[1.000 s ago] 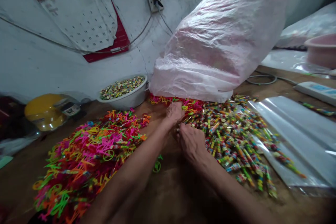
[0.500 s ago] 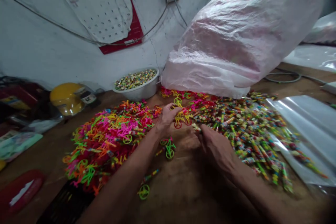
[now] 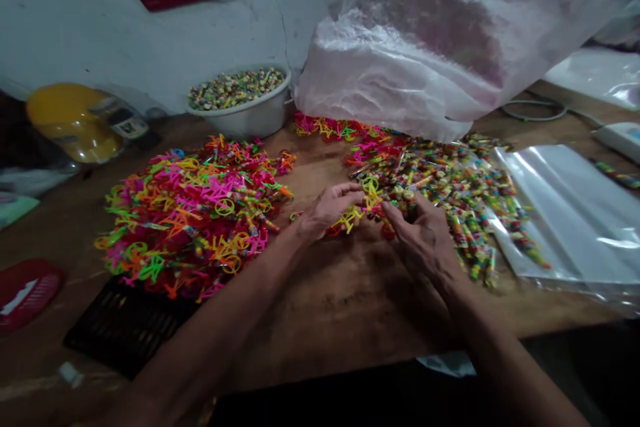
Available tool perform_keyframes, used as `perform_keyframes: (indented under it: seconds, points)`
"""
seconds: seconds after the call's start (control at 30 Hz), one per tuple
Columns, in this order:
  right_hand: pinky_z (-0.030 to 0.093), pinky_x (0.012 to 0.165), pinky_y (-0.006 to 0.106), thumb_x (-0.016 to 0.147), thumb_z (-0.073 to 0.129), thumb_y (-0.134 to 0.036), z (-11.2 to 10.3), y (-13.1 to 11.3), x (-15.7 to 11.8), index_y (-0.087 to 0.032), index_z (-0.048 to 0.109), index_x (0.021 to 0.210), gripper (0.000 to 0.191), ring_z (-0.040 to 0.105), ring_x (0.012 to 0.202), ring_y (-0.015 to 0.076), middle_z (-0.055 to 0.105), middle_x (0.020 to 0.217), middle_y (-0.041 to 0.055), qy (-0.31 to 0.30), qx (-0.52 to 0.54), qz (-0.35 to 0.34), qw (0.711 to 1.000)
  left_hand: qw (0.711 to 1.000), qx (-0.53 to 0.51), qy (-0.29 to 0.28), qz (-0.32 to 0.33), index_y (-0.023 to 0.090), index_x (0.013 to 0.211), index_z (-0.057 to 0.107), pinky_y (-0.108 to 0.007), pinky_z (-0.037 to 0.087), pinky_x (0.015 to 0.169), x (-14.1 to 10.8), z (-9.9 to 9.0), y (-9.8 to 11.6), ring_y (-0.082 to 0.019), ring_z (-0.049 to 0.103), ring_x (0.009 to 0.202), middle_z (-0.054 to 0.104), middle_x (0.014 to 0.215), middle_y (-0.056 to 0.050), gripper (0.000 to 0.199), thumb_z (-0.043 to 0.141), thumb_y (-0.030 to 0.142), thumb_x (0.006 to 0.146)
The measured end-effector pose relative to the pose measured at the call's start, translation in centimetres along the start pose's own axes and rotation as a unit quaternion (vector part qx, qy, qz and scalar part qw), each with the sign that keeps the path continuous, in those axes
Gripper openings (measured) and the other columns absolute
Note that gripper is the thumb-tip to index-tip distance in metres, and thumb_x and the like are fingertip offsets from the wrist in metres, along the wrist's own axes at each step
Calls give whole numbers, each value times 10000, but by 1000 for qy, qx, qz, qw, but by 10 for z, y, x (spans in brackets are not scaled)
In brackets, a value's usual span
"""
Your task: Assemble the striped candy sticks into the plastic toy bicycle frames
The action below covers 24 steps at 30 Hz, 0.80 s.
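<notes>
My left hand point(image 3: 333, 209) is closed around a small bunch of yellow and red plastic toy bicycles point(image 3: 349, 219), which stick out past its fingertips. My right hand point(image 3: 423, 230) faces it from the right, thumb and fingers bent; what lies between them is partly hidden. A yellow-green wheel piece point(image 3: 370, 185) shows between the two hands. Just beyond my right hand spreads a pile of slim, colourful wrapped tubes point(image 3: 463, 183). To the left of my left hand lies a heap of pink, orange, yellow and green toy bicycles point(image 3: 200, 207).
A grey-white basin point(image 3: 250, 117) full of small pieces stands by the wall. A large translucent plastic bag point(image 3: 400, 73) leans behind the tubes. Clear plastic sheets point(image 3: 570, 213) lie at right. A black slotted tray point(image 3: 130, 327) and a yellow helmet-like object point(image 3: 75, 120) are at left.
The view has tilted down. My hands have come closer together, the right moving toward the toy bicycles at my left hand. The loose green toy pieces near my left forearm no longer show.
</notes>
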State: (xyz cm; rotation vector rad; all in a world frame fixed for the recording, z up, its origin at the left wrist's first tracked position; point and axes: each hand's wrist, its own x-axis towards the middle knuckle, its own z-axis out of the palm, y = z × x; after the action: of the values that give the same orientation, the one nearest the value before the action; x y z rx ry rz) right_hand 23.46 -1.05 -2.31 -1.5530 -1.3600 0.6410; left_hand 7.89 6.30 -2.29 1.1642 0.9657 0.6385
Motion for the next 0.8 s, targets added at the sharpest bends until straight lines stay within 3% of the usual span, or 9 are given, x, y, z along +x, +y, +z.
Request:
perform_keyframes:
  seconds: [0.1, 0.2, 0.37, 0.47, 0.57, 0.7, 0.8]
  points:
    - [323, 475, 210, 795, 523, -440, -4, 3, 12, -158, 601, 746, 296, 413, 514, 92, 505, 596, -22, -82, 4, 18, 996, 994, 99, -8, 47, 159, 993, 627, -189, 403, 507, 0, 2, 1, -75, 515, 495, 611, 677, 9, 270, 594, 311, 771]
    - [249, 411, 205, 753, 561, -495, -12, 11, 22, -152, 630, 719, 352, 322, 429, 68, 425, 497, -50, -178, 7, 50, 983, 969, 224, -19, 104, 161, 923, 671, -192, 421, 614, 0, -1, 4, -99, 545, 626, 621, 720, 12, 221, 569, 291, 776]
    - [264, 433, 200, 655, 651, -509, -15, 17, 30, -143, 667, 713, 371, 347, 458, 69, 475, 526, -42, -228, 49, 73, 970, 924, 337, -32, 176, 159, 959, 657, -226, 427, 749, -3, 0, 8, -149, 588, 834, 658, 893, -20, 225, 548, 246, 782]
    - [296, 457, 201, 636, 669, -494, -13, 16, 30, -141, 669, 693, 357, 399, 502, 83, 518, 563, -28, -219, 66, 69, 971, 923, 333, 0, 193, 163, 1090, 591, -243, 437, 780, -7, 2, 9, -162, 597, 907, 653, 1004, -55, 330, 581, 255, 773]
    - [292, 428, 207, 640, 661, -509, -15, 10, 27, -143, 645, 669, 367, 400, 470, 84, 516, 533, -23, -167, 84, 94, 978, 931, 306, 59, 189, 194, 1186, 547, -258, 455, 782, -15, 1, 9, -173, 596, 937, 621, 1133, -73, 450, 622, 314, 758]
    - [249, 378, 207, 640, 656, -541, -19, -1, 20, -152, 593, 620, 394, 354, 405, 69, 472, 472, -33, -147, 89, 110, 979, 941, 268, 114, 172, 197, 1067, 642, -264, 459, 786, -28, 4, 7, -177, 611, 907, 674, 1004, -51, 319, 555, 375, 817]
    - [224, 357, 199, 626, 676, -551, -16, -8, 18, -166, 535, 596, 411, 315, 368, 53, 409, 428, -60, -128, 93, 141, 977, 970, 185, 82, 136, 159, 991, 651, -257, 490, 717, -32, 12, 5, -169, 634, 819, 684, 929, -63, 303, 612, 375, 782]
